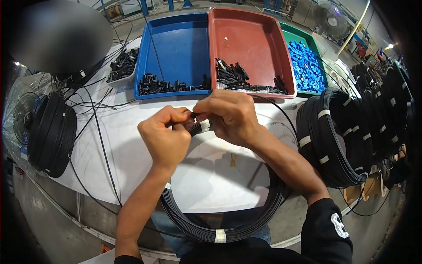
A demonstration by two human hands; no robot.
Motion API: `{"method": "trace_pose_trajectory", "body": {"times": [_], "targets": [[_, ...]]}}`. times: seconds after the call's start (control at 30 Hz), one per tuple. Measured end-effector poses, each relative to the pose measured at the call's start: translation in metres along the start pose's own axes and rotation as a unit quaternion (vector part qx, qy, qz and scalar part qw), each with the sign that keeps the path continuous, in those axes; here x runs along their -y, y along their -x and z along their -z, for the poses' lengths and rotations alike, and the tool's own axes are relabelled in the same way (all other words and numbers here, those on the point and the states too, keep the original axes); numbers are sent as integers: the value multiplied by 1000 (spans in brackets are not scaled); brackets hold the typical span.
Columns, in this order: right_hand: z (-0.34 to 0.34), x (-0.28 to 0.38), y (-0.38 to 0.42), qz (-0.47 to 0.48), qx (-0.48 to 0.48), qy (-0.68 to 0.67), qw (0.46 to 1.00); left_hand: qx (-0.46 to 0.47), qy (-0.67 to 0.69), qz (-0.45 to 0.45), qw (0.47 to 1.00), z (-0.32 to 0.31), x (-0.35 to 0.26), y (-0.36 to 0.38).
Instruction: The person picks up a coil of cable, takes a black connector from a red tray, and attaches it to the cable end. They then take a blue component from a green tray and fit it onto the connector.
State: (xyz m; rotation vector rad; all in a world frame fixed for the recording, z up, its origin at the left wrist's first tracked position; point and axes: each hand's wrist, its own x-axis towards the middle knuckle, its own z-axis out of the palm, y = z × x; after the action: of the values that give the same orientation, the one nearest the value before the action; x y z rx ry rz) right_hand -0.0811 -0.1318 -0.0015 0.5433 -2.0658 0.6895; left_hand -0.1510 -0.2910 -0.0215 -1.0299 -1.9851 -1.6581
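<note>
My left hand (165,135) and my right hand (229,115) meet in front of the bins, both closed, with fingertips pinched together. Between them is a small dark piece (194,115), mostly covered by the fingers. A black cable (281,110) arcs out from behind my right hand and curves down to the right. Below my hands, a coil of black cable (198,229) bound with pale tape (220,236) leans over the table's front edge. Its upper part, with another tape band (205,126), passes just under my fingers.
Black connectors lie in a blue bin (182,44) and a red bin (250,35); a green bin (318,44) holds blue pieces (305,66). More cable coils stand at the right (332,136) and left (52,134) of the white table (118,145). Loose cables trail across the left side.
</note>
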Motion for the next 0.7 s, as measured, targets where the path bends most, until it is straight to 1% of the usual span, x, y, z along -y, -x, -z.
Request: {"method": "trace_pose_trajectory", "body": {"times": [0.03,0.07,0.1,0.13,0.17,0.2,0.27,0.3,0.33,0.37,0.4,0.43,0.47,0.53,0.57,0.6,0.63,0.67,0.7], "targets": [[1,4,0,-65,2,-22,998,-49,-35,-76,995,-4,-2,1],[1,5,-2,-67,2,-21,998,-47,-34,-75,995,-3,-4,-2],[1,7,-3,-148,11,-63,987,-48,-101,-198,974,-1,-7,-8],[1,9,-3,-227,21,-104,968,-48,-167,-318,932,1,-10,-11],[3,11,-4,-261,39,-123,957,-42,-175,-344,922,2,-12,-13],[3,8,-5,-259,38,-122,957,-43,-175,-347,921,3,-11,-15],[1,1,-2,-245,59,-116,961,-30,-161,-271,948,4,-4,-13],[-1,-1,-1,-215,36,-125,968,-25,-113,-207,971,3,-1,-12],[0,-1,-2,-215,36,-123,968,-26,-112,-208,971,1,2,-12],[1,1,-2,-144,20,-59,988,-14,-18,-101,995,1,5,-11],[0,1,-2,-71,4,5,997,-2,74,8,997,1,7,-10],[-2,-4,-1,5,-14,29,999,37,118,51,991,6,8,-12],[-5,-9,0,5,-14,29,999,37,118,51,991,9,6,-14],[-8,-16,2,98,-45,69,992,109,201,203,952,12,2,-18],[-6,-17,3,117,-23,95,988,122,214,247,937,12,1,-19],[-5,-16,4,115,-22,93,989,122,214,250,936,9,6,-15],[-4,-16,5,106,-5,92,990,72,169,170,968,2,12,-9],[-3,-14,5,97,12,90,991,23,121,87,989,-4,15,-5],[-3,-11,5,94,11,89,992,0,57,27,998,-4,5,-4]]}}
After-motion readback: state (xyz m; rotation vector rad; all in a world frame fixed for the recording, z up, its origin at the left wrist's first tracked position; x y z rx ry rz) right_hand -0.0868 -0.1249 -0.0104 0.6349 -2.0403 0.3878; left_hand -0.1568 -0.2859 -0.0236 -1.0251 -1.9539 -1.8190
